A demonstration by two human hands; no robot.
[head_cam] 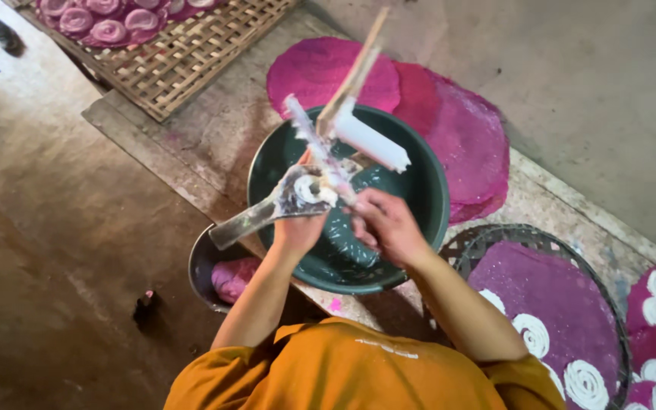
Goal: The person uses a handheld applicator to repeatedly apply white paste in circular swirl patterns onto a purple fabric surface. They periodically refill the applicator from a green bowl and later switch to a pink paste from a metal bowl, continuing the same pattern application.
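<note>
Two hands work over the green bowl [419, 220], I see. The left hand [298, 228] is clenched around a paste-smeared ladle [267, 212], whose handle goes out to its left. The right hand [389, 226], just beside it, grasps a white-coated wooden tool [347, 125] that rises above both hands, with pink round sheets [465, 137] beyond.

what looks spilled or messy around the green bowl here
White paste coats the wooden tool held over the green bowl, and smears cover the scoop in the left hand and the fingers of the right hand. A small pink blob lies on the slab beside the bowl. Nothing looks broken.
</note>
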